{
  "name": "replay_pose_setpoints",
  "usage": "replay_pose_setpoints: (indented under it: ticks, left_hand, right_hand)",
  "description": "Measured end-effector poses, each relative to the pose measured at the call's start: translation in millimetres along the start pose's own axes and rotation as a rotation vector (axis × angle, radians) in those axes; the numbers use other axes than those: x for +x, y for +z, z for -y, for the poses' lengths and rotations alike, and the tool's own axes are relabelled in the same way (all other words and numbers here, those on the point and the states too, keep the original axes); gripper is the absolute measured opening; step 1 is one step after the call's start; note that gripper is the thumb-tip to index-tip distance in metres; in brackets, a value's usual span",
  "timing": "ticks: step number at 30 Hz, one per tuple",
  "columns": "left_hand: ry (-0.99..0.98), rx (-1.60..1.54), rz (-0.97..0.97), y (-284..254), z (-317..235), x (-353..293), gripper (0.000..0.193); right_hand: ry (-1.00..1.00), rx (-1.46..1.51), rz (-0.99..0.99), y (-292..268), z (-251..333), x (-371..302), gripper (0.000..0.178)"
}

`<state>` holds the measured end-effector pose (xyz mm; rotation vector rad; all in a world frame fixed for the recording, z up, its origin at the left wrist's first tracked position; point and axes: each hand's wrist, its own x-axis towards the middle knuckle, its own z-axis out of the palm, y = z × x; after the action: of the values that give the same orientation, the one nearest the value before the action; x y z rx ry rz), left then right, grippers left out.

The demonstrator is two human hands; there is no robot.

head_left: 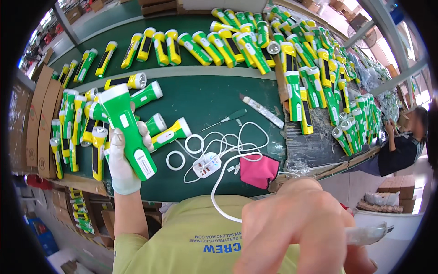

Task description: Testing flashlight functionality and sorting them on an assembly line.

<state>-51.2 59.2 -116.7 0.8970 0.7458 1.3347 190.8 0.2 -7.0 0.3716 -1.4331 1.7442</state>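
In the head view, the left hand (pixel 120 160), in a white glove, grasps a green flashlight with a white head (pixel 132 144) from the side, holding it above the left half of the green desk (pixel 196 96). Its long axis slants: the white head lies up and left, away from the person, while the tail end points down and right, toward the shirt.

The right hand (pixel 296 219), apparently bare, is curled near the camera at the lower right, clenched around a translucent tool (pixel 367 234) with a narrow dark tip. That tip points right, away from the flashlight; what kind of tool it is, I cannot tell. The flashlight lies to the left of the right hand, well apart from it, so the left hand is the nearer one, already touching it.

Between the two hands, on the desk, are a white multi-port charger (pixel 206 165) among looped cable, two white rings (pixel 175 160) and a pink cloth (pixel 259 171). Beyond these lies a green-handled screwdriver (pixel 233 115). More flashlights (pixel 74 123) crowd the left side.
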Motion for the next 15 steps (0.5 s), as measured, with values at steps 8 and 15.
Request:
replay_pose_setpoints:
  ticks: [8, 15]
  left_hand:
    - [0.231, -0.121, -0.012, -54, -32, 1, 0.038]
    - [0.854, -0.331, 0.308, -203, -82, -41, 0.040]
  right_hand:
    - [0.282, -0.356, -0.590, -13, -29, -6, 0.048]
    - [0.812, -1.122, -0.350, -37, -104, -25, 0.015]
